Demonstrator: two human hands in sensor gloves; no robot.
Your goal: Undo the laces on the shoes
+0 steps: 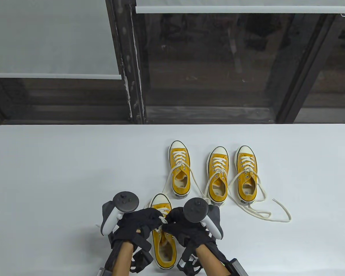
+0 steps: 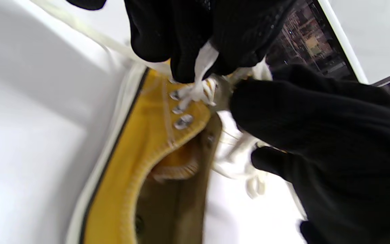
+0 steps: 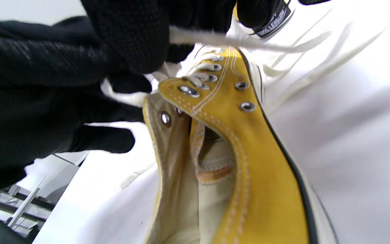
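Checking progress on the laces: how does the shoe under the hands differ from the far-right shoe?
The near shoe sits at the table's front edge with the left hand and right hand gripping its lace at the top eyelets; the far-right shoe stands untouched in the back row. The far-right shoe's lace ends trail loose across the table; the near shoe's are bunched in the fingers. Both are yellow with white toe caps, toes pointing away.

Four yellow shoes stood upright, toes away: three farther shoes with white laces loose, the nearest shoe still knotted.
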